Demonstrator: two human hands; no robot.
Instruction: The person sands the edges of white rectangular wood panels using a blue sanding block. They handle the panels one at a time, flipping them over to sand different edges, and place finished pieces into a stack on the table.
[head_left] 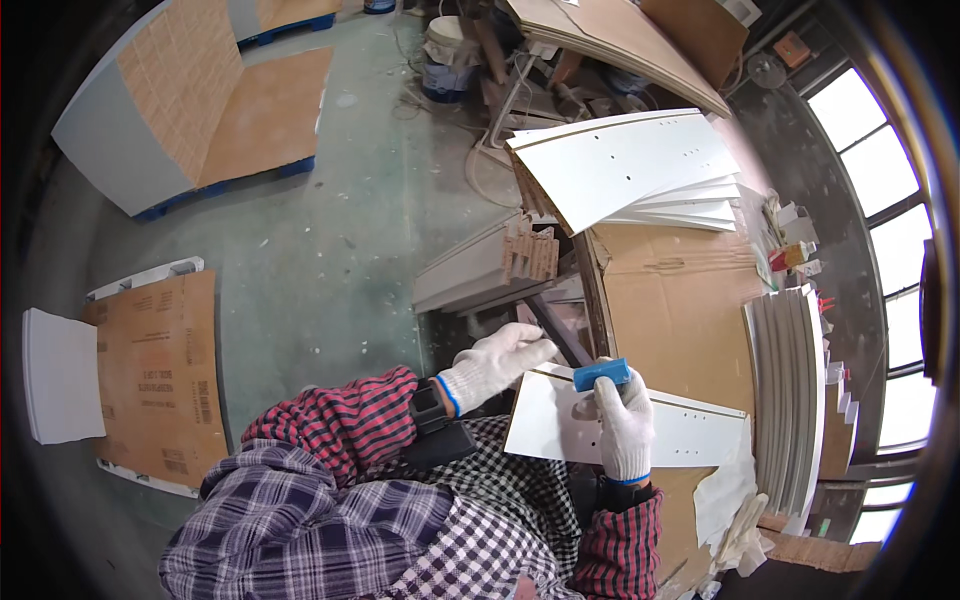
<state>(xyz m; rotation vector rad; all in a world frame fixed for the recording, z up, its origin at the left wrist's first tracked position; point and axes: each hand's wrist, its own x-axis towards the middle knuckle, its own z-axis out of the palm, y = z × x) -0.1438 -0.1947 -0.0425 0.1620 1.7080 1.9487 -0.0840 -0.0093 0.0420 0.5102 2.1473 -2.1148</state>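
Note:
My right hand (626, 433), in a white knitted glove, grips a small blue block (602, 374) between thumb and fingers. Beneath it lies a white panel (548, 430) with drilled holes and a narrow brownish edge, reaching from my lap side onto the bench. My left hand (496, 368), gloved alike, hovers just beyond the panel's left end with its fingers apart and nothing visible in them. The blue block is above the panel's far edge; whether it touches that edge I cannot tell.
Brown cardboard covers the bench (675, 300). More drilled white panels (630, 160) are stacked at its far end, and a pile of long panels (785, 390) stands along the right. Grey boards (470, 265) lean left of the bench. Pallets with cardboard (155, 370) sit on the floor.

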